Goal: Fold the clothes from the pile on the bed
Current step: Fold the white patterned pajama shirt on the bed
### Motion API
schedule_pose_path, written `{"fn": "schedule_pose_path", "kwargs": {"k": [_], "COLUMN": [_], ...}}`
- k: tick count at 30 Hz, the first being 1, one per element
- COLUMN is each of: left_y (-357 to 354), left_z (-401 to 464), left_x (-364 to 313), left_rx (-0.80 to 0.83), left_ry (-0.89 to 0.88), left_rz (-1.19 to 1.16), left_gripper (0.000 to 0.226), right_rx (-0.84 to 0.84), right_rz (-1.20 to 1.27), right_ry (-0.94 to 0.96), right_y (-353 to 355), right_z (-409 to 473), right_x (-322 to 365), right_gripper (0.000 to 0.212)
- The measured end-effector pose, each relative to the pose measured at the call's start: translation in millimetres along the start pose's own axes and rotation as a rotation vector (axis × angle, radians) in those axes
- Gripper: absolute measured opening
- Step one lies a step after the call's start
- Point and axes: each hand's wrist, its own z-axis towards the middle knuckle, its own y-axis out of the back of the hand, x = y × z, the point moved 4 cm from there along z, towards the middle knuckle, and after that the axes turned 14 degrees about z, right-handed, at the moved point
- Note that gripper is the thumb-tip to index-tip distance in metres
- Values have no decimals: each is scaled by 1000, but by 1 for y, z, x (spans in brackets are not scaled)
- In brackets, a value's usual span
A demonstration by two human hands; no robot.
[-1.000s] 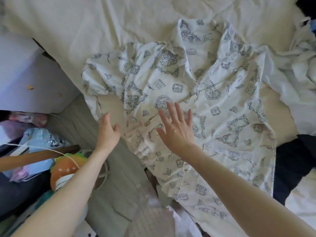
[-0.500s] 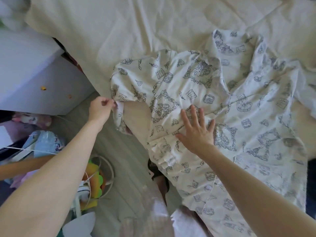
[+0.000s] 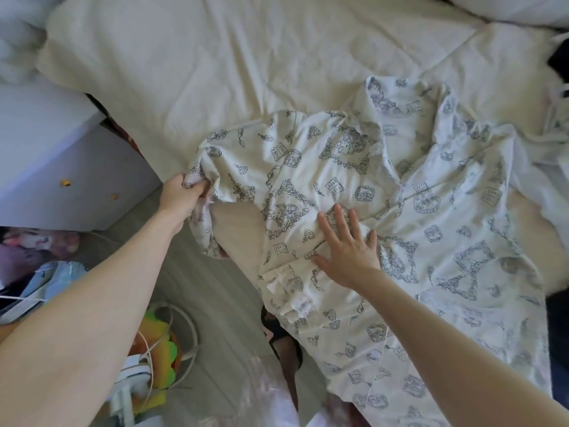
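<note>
A white printed garment (image 3: 425, 217) with grey drawings lies spread across the cream bed (image 3: 261, 63), its lower part hanging over the bed's edge. My left hand (image 3: 178, 197) grips the end of the garment's left sleeve at the bed's corner. My right hand (image 3: 348, 248) presses flat on the garment's middle with fingers spread. More white clothes (image 3: 554, 167) lie bunched at the right edge.
A white cabinet (image 3: 61, 167) stands left of the bed. On the grey floor (image 3: 215, 303) lie a colourful toy (image 3: 160, 368), cables and bags. A dark garment (image 3: 558, 334) sits at the right edge. A foot in a dark slipper (image 3: 286, 340) stands by the bed.
My left hand moved up and left from the sleeve's underside to grip the sleeve end, drawing it outward. My right hand stays pressed on the garment. The view shifted left.
</note>
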Motion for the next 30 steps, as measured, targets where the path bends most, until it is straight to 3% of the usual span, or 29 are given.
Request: {"fn": "schedule_pose_path", "kwargs": {"k": [3, 8, 10, 13, 16, 19, 20, 22, 26, 28, 30], "left_y": [16, 34, 35, 15, -43, -124, -146, -176, -177, -165, -156], "left_z": [-16, -76, -109, -169, -231, -285, -298, -304, -278, -256, -235], "left_x": [14, -7, -33, -81, -128, -155, -156, -145, -98, -73, -51], "left_rx": [-94, -187, -209, -167, 115, 592, 681, 661, 262, 136, 112], "left_ry": [12, -143, -229, -325, -435, -554, -577, -599, -633, -546, -283], "left_rz": [-5, 152, 225, 265, 177, 203, 256, 358, 641, 701, 485], "left_gripper": [22, 33, 22, 13, 6, 44, 49, 50, 63, 74, 83], "right_rx": [51, 57, -25, -182, -227, -314, -331, -315, -239, -202, -161], "right_rz": [42, 155, 334, 841, 1425, 1775, 1812, 1759, 1569, 1388, 1190], "right_ry": [25, 71, 102, 78, -118, -311, -360, -429, -444, -373, -270], "right_y": [7, 20, 29, 39, 30, 16, 10, 0, -12, -15, -20], "right_z": [0, -9, -21, -54, -98, -136, -144, -154, -155, -152, -152], "right_x": [-2, 0, 2, -13, -49, -94, -107, -127, -148, -148, -145], "right_gripper": [84, 73, 60, 39, 27, 25, 26, 28, 30, 37, 42]}}
